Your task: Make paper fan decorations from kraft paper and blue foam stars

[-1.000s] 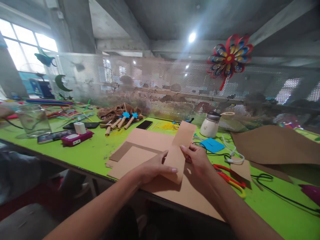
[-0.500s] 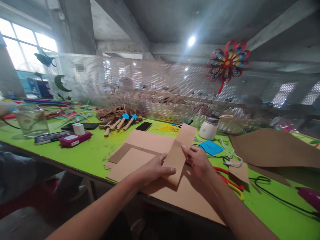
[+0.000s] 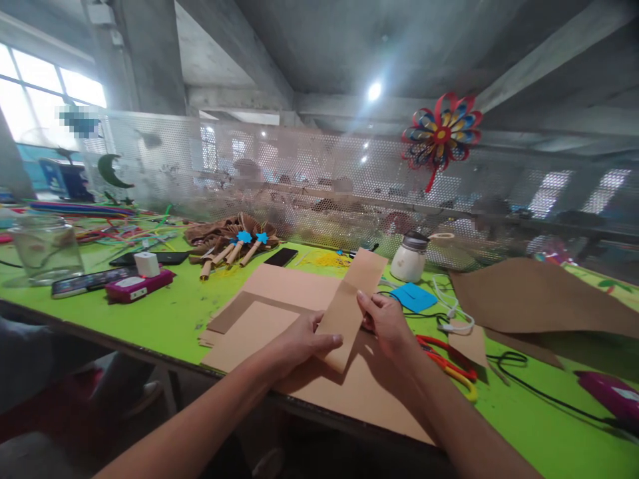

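Note:
A folded strip of brown kraft paper (image 3: 350, 307) is held at a slant above the table, between both hands. My left hand (image 3: 305, 340) grips its lower left edge, thumb lying across the front. On the right edge, my right hand (image 3: 383, 318) pinches the strip with the thumb in front; its other fingers are partly hidden behind. Under the hands lie larger kraft paper sheets (image 3: 259, 327), reaching over toward the table's front edge. Red and yellow handled scissors (image 3: 449, 362) rest beside my right forearm.
The green table (image 3: 164, 326) carries a glass jar (image 3: 47, 249), a purple box (image 3: 138, 286) with a white charger, phones, paper fans (image 3: 234, 243) with blue pieces, a white bottle (image 3: 409, 258), cables and a big brown sheet (image 3: 529, 293). A perforated screen (image 3: 309, 179) stands behind.
The view has shifted slightly, so everything sits a little further left. Both hands keep their hold on the paper strip, with hardly any other movement.

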Action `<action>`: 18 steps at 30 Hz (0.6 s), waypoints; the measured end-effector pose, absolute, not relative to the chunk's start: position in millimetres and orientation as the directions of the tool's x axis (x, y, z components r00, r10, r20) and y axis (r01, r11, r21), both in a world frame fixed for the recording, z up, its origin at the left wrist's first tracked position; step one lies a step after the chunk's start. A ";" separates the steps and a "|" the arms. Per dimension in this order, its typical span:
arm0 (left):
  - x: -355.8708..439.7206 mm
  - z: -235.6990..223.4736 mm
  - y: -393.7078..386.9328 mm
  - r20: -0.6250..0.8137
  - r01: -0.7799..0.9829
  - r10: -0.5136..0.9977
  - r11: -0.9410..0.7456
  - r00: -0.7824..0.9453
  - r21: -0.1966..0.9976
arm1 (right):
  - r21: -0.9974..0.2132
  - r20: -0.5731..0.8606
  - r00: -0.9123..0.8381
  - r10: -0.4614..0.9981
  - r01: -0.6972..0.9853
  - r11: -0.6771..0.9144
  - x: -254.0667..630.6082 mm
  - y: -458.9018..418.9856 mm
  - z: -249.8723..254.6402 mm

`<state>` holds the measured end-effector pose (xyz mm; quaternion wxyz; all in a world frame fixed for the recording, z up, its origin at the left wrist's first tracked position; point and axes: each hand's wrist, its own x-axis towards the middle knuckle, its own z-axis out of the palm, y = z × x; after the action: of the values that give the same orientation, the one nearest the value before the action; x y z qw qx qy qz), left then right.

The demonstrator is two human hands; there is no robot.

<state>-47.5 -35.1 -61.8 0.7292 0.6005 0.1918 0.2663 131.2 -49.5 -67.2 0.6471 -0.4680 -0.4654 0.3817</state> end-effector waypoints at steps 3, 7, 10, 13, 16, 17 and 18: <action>-47.4 -61.4 -35.6 0.046 -0.154 0.632 0.117 0.774 0.981 | -0.960 0.248 0.271 0.930 -0.058 0.273 131.1 -48.5 -67.2; -47.7 -61.6 -36.7 0.047 -0.162 0.630 0.127 0.775 0.979 | -0.962 0.252 0.270 0.929 -0.037 0.271 133.6 -47.8 -69.5; -47.7 -61.8 -36.3 0.033 -0.152 0.627 0.137 0.778 0.979 | -0.960 0.247 0.271 0.930 -0.059 0.273 135.8 -47.9 -70.5; -47.9 -61.8 -36.0 0.024 -0.140 0.614 0.142 0.789 0.980 | -0.960 0.234 0.272 0.933 -0.084 0.266 137.6 -46.9 -71.2; -49.0 -61.3 -37.1 0.056 -0.173 0.596 0.141 0.801 0.975 | -0.961 0.226 0.265 0.938 -0.096 0.259 139.7 -44.9 -72.1; -49.4 -61.0 -37.5 0.071 -0.189 0.589 0.142 0.805 0.972 | -0.961 0.225 0.264 0.938 -0.101 0.259 140.3 -44.3 -72.3; -49.9 -60.9 -37.8 0.084 -0.201 0.582 0.140 0.809 0.969 | -0.960 0.223 0.265 0.938 -0.109 0.259 140.8 -43.8 -72.2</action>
<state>-49.9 -37.8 -60.9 0.7381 0.5996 0.1590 0.2654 140.8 -43.8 -72.2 0.6510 -0.4568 -0.4536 0.4022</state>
